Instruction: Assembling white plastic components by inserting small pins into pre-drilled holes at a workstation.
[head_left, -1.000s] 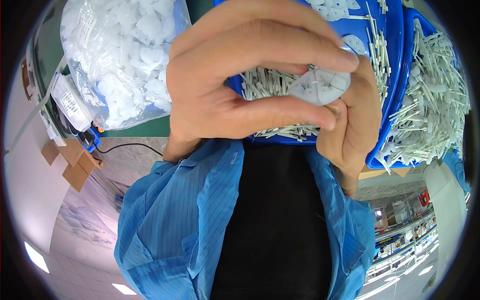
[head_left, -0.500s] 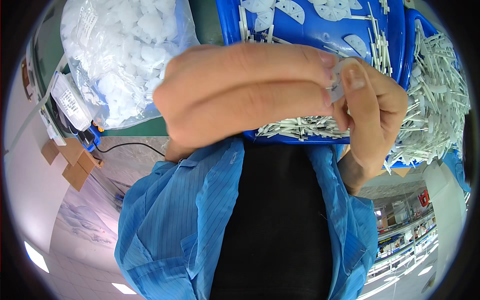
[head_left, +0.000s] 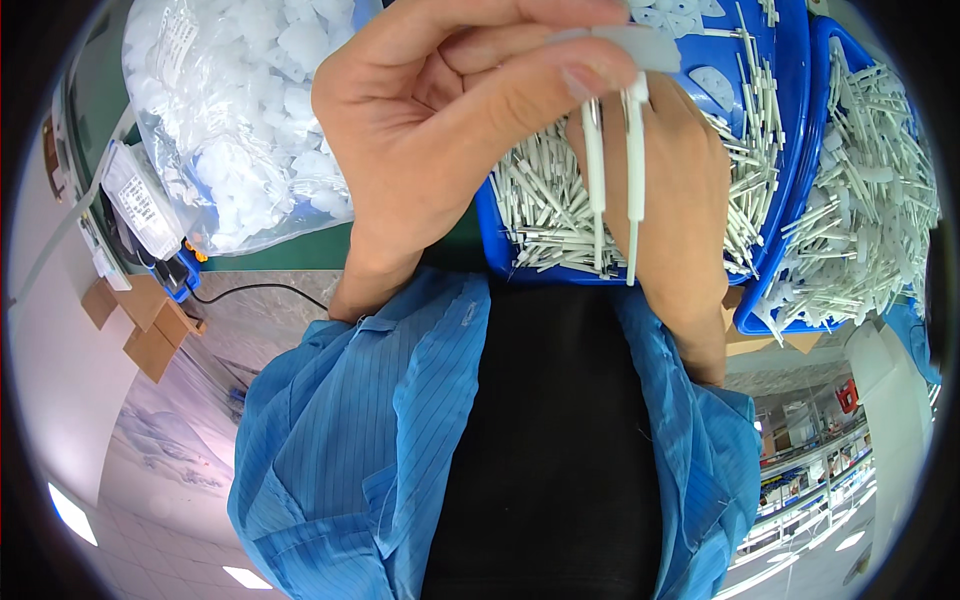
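My left hand [head_left: 430,120] is closed in a pinch on a translucent white plastic piece [head_left: 645,48], held up above a blue tray [head_left: 498,250]. Two thin white rods [head_left: 635,170] hang down from that piece. Behind them my right hand [head_left: 685,190] reaches down into the tray, its back showing. Its fingers are hidden behind the rods and my left hand. Loose white rods [head_left: 545,195] fill the near part of the tray, around my right hand. Flat white fan-shaped pieces [head_left: 712,88] lie in the far part.
At the left a clear plastic bag [head_left: 240,150] full of white plastic pieces rests on the green table [head_left: 300,262]. A second blue bin [head_left: 790,322] at the right is heaped with white pieces with rods [head_left: 860,200]. A black cable [head_left: 265,288] hangs off the table's near edge.
My hands have parted. The left has turned over and holds up the white piece, its rods now showing; the right has let go of the piece and moved down into the tray.
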